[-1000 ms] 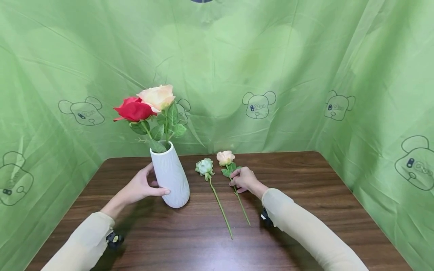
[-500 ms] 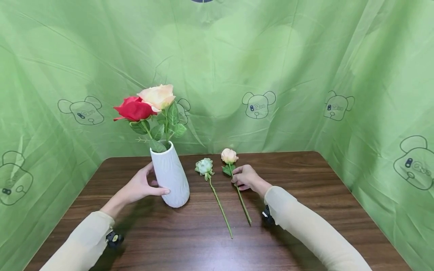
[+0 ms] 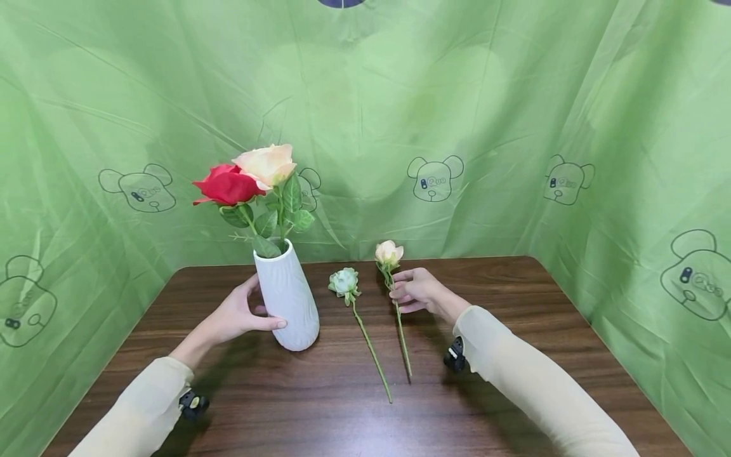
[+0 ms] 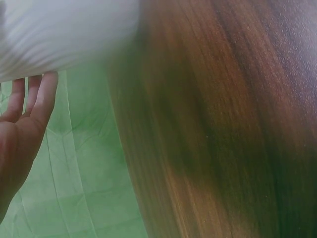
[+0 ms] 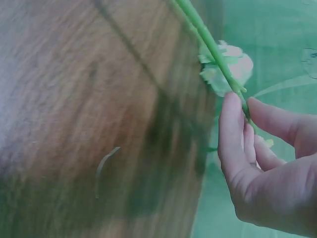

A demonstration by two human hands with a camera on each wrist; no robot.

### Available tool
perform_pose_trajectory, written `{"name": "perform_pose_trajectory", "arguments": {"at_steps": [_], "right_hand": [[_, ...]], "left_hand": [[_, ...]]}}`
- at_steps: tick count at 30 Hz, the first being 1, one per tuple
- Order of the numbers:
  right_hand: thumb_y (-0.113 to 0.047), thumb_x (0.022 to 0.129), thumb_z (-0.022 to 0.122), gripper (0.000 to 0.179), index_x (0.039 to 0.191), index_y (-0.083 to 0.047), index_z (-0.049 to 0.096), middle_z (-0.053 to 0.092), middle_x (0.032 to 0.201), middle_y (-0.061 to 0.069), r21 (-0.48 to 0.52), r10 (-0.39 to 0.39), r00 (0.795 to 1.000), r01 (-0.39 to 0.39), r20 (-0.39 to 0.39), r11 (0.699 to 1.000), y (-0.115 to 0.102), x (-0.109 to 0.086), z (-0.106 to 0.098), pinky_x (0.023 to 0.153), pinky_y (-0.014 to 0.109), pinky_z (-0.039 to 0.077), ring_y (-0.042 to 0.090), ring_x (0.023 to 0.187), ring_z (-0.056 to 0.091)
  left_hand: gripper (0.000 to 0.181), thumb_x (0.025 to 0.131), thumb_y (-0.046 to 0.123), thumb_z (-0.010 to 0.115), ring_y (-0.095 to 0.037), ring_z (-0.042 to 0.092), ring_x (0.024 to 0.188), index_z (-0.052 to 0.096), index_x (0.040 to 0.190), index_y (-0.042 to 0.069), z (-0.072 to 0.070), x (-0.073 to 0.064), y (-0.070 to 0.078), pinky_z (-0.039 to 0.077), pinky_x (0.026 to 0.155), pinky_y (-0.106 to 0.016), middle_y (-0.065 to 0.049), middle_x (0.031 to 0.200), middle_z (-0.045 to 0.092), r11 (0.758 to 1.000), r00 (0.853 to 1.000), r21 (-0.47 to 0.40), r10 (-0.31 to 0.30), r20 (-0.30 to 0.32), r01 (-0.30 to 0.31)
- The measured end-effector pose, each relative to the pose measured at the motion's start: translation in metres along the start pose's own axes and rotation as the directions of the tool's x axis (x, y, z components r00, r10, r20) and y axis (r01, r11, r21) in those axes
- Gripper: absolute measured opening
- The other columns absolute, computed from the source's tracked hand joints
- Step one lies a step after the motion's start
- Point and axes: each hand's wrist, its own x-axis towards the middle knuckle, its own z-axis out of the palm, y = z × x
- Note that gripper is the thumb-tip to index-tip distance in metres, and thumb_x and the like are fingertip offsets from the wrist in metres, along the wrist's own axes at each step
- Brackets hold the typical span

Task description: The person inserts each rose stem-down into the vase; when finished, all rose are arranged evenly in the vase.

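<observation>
A white ribbed vase stands on the table, with a red rose and a larger peach rose in its mouth. My left hand grips the vase low on its left side, thumb across the front; the left wrist view shows fingers against the white wall. My right hand pinches the stem of a small peach flower between thumb and fingertips, its bloom tipped up. In the right wrist view the green stem runs up from the pinch. Between vase and right hand lies a pale mint flower.
The brown wooden table ends at a back edge close behind the flowers. A green cloth with printed bear outlines hangs around it on the back and both sides. A thin pale curved strand lies on the wood in the right wrist view.
My right hand has drawn the small peach flower up, its bloom rising and shifting right while the stem's lower end swings left. The left hand and vase stay in place.
</observation>
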Motion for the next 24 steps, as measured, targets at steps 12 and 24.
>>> {"name": "perform_pose_trajectory", "arguments": {"at_steps": [12, 24], "right_hand": [[-0.008, 0.100, 0.064, 0.040, 0.136, 0.006, 0.052, 0.067, 0.097, 0.005, 0.154, -0.052, 0.992, 0.034, 0.112, 0.987, -0.023, -0.027, -0.008, 0.085, 0.051, 0.060, 0.023, 0.085, 0.071], [-0.005, 0.097, 0.067, 0.034, 0.126, 0.009, 0.055, 0.068, 0.103, 0.008, 0.149, -0.169, 0.976, 0.148, 0.141, 0.978, -0.043, -0.062, -0.015, 0.092, 0.052, 0.057, 0.025, 0.091, 0.069]], "left_hand": [[0.085, 0.073, 0.003, 0.091, -0.030, 0.066, 0.106, 0.043, 0.143, 0.008, 0.000, 0.000, 0.000, 0.059, 0.086, -0.050, -0.020, 0.126, 0.058, 1.000, 1.000, 0.015, 0.017, 0.003, -0.017], [0.087, 0.073, 0.003, 0.091, -0.033, 0.065, 0.108, 0.042, 0.145, 0.008, 0.000, 0.000, 0.000, 0.058, 0.088, -0.052, -0.020, 0.127, 0.057, 1.000, 1.000, 0.014, 0.024, 0.004, -0.024]]}}
